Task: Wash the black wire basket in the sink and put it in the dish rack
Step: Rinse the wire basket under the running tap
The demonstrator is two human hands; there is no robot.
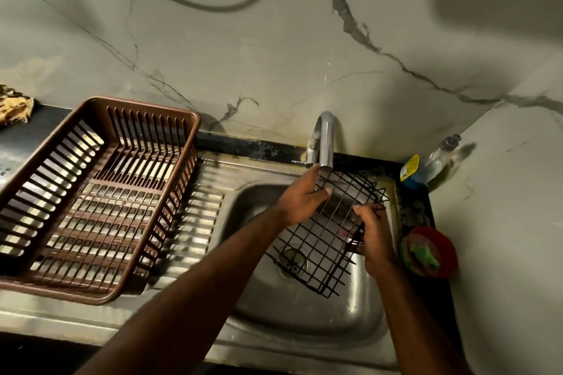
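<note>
Basket tilting over sink, right of centre; looking light, stiff, probably slick. Left hand gripping its upper rim, right hand pinching its side wires: rims are the likeliest holds.

I see the black wire basket tilted over the steel sink, its open grid facing me and its far end up beneath the tap spout. It is a rectangular grid of thin black wire with short upturned sides. The brown slatted plastic dish rack stands on the drainboard left of the sink.
</note>
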